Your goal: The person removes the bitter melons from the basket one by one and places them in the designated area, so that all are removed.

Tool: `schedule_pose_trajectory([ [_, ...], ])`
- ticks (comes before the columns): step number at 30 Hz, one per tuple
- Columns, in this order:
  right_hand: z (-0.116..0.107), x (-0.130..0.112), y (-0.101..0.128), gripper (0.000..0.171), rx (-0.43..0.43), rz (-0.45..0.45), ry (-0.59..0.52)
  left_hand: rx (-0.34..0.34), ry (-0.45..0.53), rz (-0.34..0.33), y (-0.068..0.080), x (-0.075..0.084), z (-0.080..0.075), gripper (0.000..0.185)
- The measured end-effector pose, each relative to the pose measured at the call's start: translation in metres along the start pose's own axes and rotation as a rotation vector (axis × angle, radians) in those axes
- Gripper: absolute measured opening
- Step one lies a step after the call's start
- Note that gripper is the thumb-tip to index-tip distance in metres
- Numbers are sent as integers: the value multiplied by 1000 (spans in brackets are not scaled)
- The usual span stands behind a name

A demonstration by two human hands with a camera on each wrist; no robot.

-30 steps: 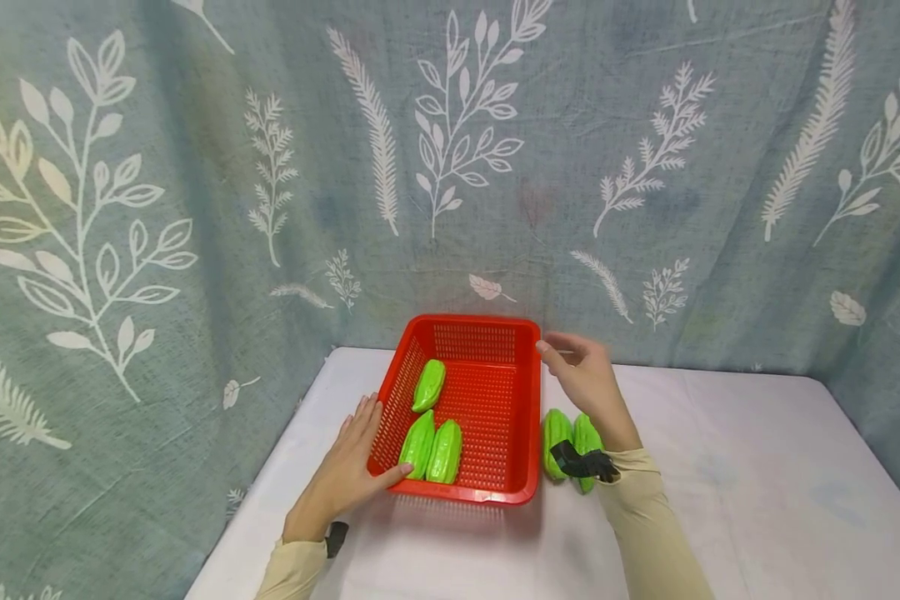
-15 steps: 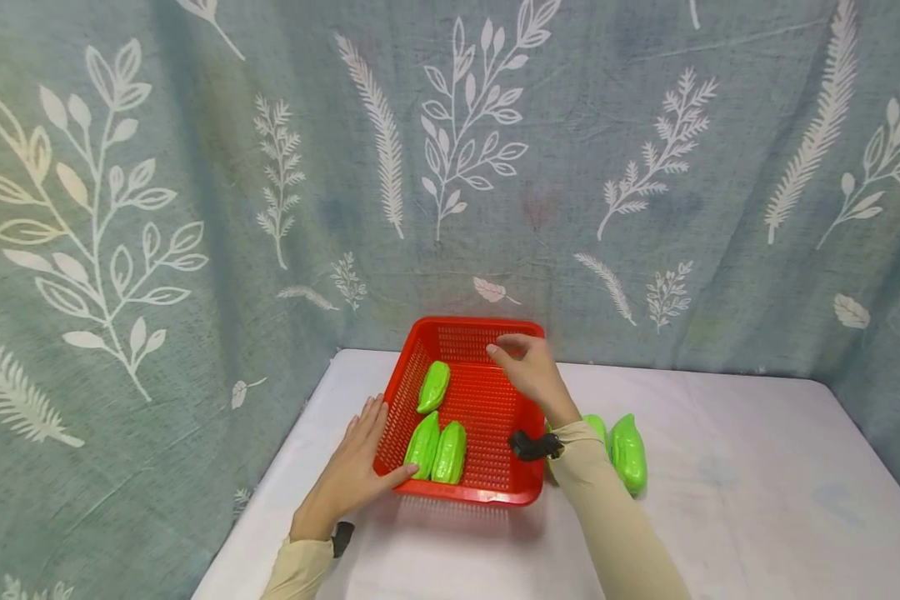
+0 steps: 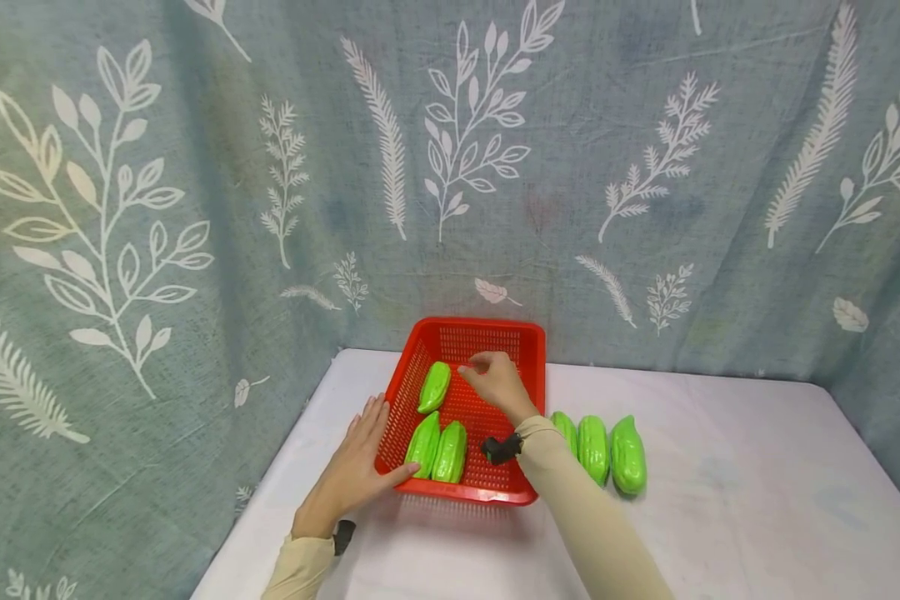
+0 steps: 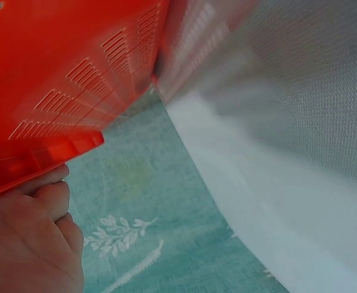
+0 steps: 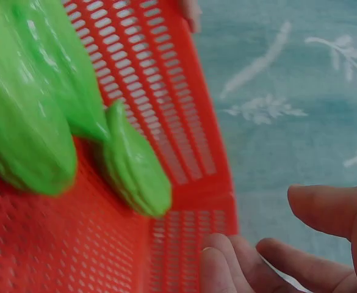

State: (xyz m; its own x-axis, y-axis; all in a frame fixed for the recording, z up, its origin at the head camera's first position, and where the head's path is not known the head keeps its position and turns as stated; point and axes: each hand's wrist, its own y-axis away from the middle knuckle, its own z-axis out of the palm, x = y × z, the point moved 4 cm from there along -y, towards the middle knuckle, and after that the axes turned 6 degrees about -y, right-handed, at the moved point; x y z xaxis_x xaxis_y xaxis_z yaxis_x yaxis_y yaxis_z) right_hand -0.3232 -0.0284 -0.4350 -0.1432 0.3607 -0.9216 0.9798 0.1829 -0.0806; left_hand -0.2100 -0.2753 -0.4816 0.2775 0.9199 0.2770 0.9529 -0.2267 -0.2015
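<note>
A red plastic basket (image 3: 537,400) stands on the table with three bright green ridged gourds in it, one gourd (image 3: 435,387) at the back left and two, including this gourd (image 3: 450,452), side by side near the front. My left hand (image 3: 354,467) rests against the basket's left rim, fingers extended, thumb over the front corner. The left wrist view shows its fingers (image 4: 53,195) against the underside of the red rim. Over the basket's inside, my right hand (image 3: 498,387) has its thumb and fingers apart with nothing between them, right of the back gourd.
Three more green gourds lie in a row right of the basket, including the middle gourd (image 3: 593,450) and the outer gourd (image 3: 628,456); my right sleeve partly covers the nearest. A white cloth (image 3: 742,483) covers the table. A patterned grey-green curtain (image 3: 540,167) hangs behind and at the left.
My right hand has moved left from beyond the basket's right rim to over its inside, uncovering the gourds at the right. The left hand stays at the rim. The view has shifted slightly.
</note>
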Motion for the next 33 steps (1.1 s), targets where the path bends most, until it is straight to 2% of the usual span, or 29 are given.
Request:
schedule_pose_trajectory([
  [4,17,6,-3,45,-26,45,-21,-2,3,5,1,0,-1,116],
  [10,32,11,-5,47,-33,110,-34,0,-8,13,1,0,-1,116],
  [26,58,19,-9,50,-37,161,9,-2,-13,-4,4,0,-2,116],
  [33,64,21,-13,55,-60,163,13,28,-24,21,3,0,-2,115],
])
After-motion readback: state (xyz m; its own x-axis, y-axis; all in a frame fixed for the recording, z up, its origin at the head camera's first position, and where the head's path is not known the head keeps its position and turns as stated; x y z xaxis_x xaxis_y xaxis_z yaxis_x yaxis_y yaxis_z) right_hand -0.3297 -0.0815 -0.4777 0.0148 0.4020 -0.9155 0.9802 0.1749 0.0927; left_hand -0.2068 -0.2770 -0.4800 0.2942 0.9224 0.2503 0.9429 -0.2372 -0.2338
